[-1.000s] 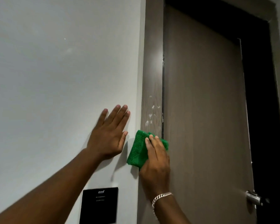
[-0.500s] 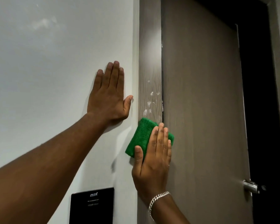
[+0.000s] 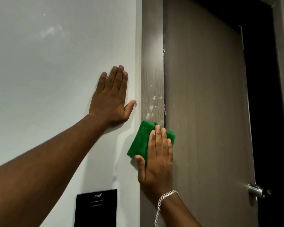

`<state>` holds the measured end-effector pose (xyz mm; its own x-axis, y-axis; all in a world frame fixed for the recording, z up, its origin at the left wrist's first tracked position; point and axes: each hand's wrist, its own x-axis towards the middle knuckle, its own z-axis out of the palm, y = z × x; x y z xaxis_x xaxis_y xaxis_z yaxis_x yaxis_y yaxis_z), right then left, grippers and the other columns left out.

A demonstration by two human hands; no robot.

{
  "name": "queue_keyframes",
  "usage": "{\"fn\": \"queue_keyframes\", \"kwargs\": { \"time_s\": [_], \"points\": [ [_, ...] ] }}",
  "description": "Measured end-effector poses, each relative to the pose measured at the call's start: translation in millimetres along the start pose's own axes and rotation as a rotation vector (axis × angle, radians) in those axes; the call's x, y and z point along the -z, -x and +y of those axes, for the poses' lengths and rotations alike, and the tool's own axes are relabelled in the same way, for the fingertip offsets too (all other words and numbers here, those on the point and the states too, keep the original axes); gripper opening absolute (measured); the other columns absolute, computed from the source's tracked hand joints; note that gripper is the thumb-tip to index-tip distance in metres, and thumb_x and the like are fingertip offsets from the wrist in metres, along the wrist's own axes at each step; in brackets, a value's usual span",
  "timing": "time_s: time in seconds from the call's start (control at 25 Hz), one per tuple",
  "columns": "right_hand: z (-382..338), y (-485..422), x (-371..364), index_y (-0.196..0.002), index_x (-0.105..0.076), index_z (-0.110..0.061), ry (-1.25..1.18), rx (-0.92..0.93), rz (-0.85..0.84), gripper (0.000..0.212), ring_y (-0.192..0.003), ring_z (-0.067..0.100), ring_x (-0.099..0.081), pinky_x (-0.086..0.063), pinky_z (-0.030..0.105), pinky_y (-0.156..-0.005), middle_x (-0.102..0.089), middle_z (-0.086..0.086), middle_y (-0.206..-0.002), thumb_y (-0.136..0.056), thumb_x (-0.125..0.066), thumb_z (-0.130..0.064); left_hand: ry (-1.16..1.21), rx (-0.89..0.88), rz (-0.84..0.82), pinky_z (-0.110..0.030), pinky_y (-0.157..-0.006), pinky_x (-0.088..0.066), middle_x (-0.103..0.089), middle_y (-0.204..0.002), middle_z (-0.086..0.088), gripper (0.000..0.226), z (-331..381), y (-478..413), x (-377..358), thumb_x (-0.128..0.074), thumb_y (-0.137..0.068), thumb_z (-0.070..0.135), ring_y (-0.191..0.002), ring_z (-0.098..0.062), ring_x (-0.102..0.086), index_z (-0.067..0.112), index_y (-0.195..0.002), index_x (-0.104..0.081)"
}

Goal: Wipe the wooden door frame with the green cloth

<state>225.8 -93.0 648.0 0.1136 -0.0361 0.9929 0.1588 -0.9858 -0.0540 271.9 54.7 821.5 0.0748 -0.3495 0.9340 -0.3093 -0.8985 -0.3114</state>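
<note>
- The right hand (image 3: 156,159) presses the green cloth (image 3: 142,141) flat against the wooden door frame (image 3: 152,63), fingers straight.
- The left hand (image 3: 111,99) rests spread on the wall (image 3: 47,71) beside the frame's left edge.
- White splatters (image 3: 152,104) just above the cloth look unwiped; wiping seems barely underway.

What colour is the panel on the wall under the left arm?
Black, with small pale markings near its top: the wall panel, in the head view.

wall (image 3: 47,79): pale grey | black panel (image 3: 96,208): low | door (image 3: 203,112): brown | handle (image 3: 255,189): metal
</note>
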Motion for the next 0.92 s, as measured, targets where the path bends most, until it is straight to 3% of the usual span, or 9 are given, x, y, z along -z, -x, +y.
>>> {"fn": "queue_keyframes", "kwargs": {
  "time_s": [0.08,0.2,0.32,0.48,0.64,0.84,0.92],
  "points": [
    [9.0,-1.1,1.8,-0.154,-0.012,-0.007,0.005,0.02,0.015,0.071,-0.153,0.025,-0.003,-0.007,0.042,-0.124,-0.009,0.01,-0.165,-0.099,-0.019,-0.052,0.001,0.014,0.01,-0.047,-0.125,-0.001,0.007,-0.165,-0.013,0.087,0.5,0.9,0.0,-0.016,-0.09,0.06,-0.153,-0.026,0.009,0.006,-0.154,0.006],
    [-2.7,-30.3,2.9,-0.154,-0.011,-0.007,-0.019,-0.088,0.067,0.078,-0.153,0.025,-0.002,-0.005,0.042,-0.124,-0.007,0.012,-0.165,-0.096,-0.018,-0.06,0.021,0.008,-0.001,-0.047,-0.125,-0.002,0.01,-0.165,-0.012,0.086,1.7,0.6,0.8,-0.015,-0.09,0.059,-0.153,-0.025,0.012,0.007,-0.154,0.008],
    [-4.7,-23.4,3.4,-0.154,-0.012,-0.009,0.043,-0.026,0.029,0.082,-0.153,0.025,-0.003,-0.005,0.044,-0.124,-0.008,0.01,-0.165,-0.095,-0.019,-0.065,0.024,0.021,0.004,-0.048,-0.125,-0.003,0.01,-0.165,-0.011,0.086,1.7,1.0,1.0,-0.015,-0.09,0.059,-0.153,-0.025,0.011,0.008,-0.154,0.008],
    [-7.8,-39.4,1.5,-0.154,-0.016,-0.008,0.033,-0.183,0.081,0.086,-0.153,0.024,-0.004,-0.006,0.044,-0.124,-0.011,0.01,-0.164,-0.092,-0.016,-0.069,0.016,0.031,0.02,-0.048,-0.125,-0.002,0.009,-0.166,-0.011,0.084,2.9,3.4,0.9,-0.016,-0.091,0.059,-0.153,-0.024,0.01,0.008,-0.154,0.007],
    [-3.7,-18.2,4.9,-0.153,-0.02,-0.009,-0.013,0.019,0.038,0.079,-0.153,0.022,-0.007,-0.006,0.043,-0.124,-0.017,0.009,-0.163,-0.095,-0.021,-0.064,0.026,0.079,0.021,-0.047,-0.125,0.0,0.009,-0.166,-0.012,0.084,4.0,3.3,1.3,-0.018,-0.091,0.057,-0.153,-0.024,0.011,0.007,-0.154,0.007],
    [-16.9,-57.9,5.1,-0.152,-0.024,-0.006,-0.081,-0.166,0.116,0.079,-0.152,0.024,-0.011,-0.008,0.045,-0.124,-0.021,0.011,-0.162,-0.096,-0.011,-0.061,0.016,0.08,0.016,-0.047,-0.125,0.0,0.009,-0.166,-0.013,0.083,3.8,2.7,1.0,-0.017,-0.092,0.056,-0.153,-0.024,0.011,0.006,-0.154,0.007],
    [-13.7,-53.1,1.9,-0.152,-0.023,-0.007,-0.041,-0.077,0.098,0.073,-0.152,0.025,-0.011,-0.012,0.047,-0.123,-0.02,0.011,-0.162,-0.098,-0.015,-0.055,0.011,0.079,0.015,-0.047,-0.125,0.001,0.009,-0.166,-0.012,0.083,3.5,2.4,0.7,-0.018,-0.092,0.056,-0.153,-0.024,0.011,0.007,-0.154,0.007]
  ]
}}
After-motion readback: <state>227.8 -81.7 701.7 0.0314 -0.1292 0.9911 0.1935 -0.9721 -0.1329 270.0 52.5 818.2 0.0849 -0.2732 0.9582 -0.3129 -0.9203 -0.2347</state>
